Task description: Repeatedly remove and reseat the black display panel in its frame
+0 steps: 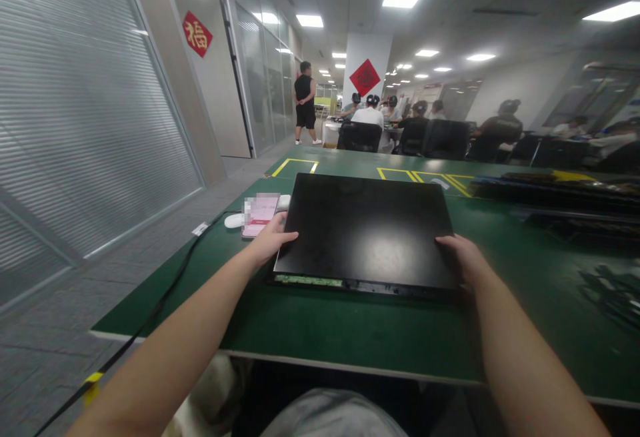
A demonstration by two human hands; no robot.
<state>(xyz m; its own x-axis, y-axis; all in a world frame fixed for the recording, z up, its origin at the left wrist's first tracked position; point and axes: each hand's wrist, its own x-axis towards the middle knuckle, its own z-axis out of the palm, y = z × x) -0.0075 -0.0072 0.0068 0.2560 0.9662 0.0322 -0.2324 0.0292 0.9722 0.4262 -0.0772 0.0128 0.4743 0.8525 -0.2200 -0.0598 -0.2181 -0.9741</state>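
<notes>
Panel lies flat on the mat between both hands, left hand and right hand gripping its 2 near corners, fingers curled over the edges: keep it level, clear of the phone just beyond left fingers

The pink-lit phone screen is pixelated beyond reading, the right hand's fingertips vanish under the flat black glossy panel, and the dark stacked parts on the green table (right side) blur and run off-frame.
</notes>
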